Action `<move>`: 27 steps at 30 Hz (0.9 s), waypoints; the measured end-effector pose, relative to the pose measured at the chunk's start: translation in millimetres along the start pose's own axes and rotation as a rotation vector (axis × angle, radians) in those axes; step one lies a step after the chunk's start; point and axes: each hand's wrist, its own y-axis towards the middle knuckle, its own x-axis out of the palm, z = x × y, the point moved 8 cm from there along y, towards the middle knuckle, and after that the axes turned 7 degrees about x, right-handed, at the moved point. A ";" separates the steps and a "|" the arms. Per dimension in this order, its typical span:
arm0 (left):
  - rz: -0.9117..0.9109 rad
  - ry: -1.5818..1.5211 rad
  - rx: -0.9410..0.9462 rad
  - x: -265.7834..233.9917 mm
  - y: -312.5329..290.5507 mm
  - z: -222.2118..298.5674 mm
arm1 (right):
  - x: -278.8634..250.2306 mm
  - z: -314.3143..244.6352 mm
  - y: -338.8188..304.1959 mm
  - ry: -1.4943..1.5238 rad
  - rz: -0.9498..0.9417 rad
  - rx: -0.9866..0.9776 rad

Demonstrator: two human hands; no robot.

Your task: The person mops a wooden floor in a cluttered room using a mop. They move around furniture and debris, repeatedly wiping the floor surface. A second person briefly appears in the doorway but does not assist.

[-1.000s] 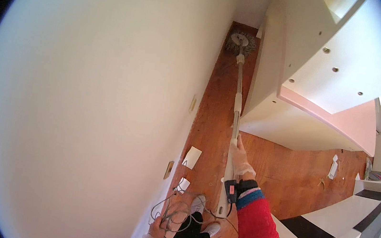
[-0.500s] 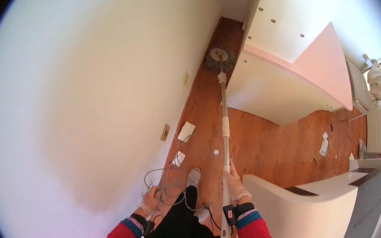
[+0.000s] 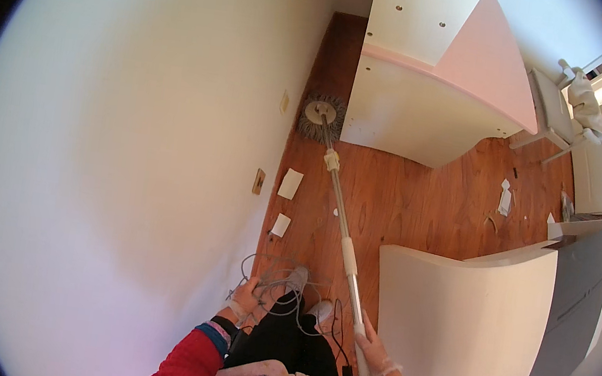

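My right hand (image 3: 373, 350) is closed around the white grip of a long-handled mop (image 3: 349, 257). The shaft slants away to the far left, where its round head with grey strands (image 3: 321, 118) lies on the wooden floor between the wall and the desk. Beside the wall, my left hand (image 3: 246, 296) has its fingers closed on a loose bundle of thin grey cable (image 3: 287, 283). Loops of the cable hang over my shoe and leg. Both hands appear to wear thin clear gloves.
A white desk with a pink top (image 3: 433, 106) stands beyond the mop. At right is a curved white furniture panel (image 3: 464, 308). Two white flat pieces (image 3: 290, 183) lie along the wall (image 3: 129, 165). Scraps (image 3: 505, 197) litter the floor near a chair (image 3: 551, 107).
The mop head has come back toward me, out from the gap beside the desk. My right hand has drawn the handle back and lower. My left hand still holds the cable.
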 end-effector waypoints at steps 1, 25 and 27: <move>0.010 0.002 0.015 -2.9 1.1 5.2 | 2.2 8.7 -10.7 0.015 -0.024 0.073; 0.068 -0.033 -0.036 -31.7 21.7 -27.9 | 0.2 -74.4 23.5 -0.030 0.052 0.041; 0.124 0.089 0.082 -32.8 13.0 -21.0 | 1.3 -48.8 -2.7 -0.018 0.013 0.044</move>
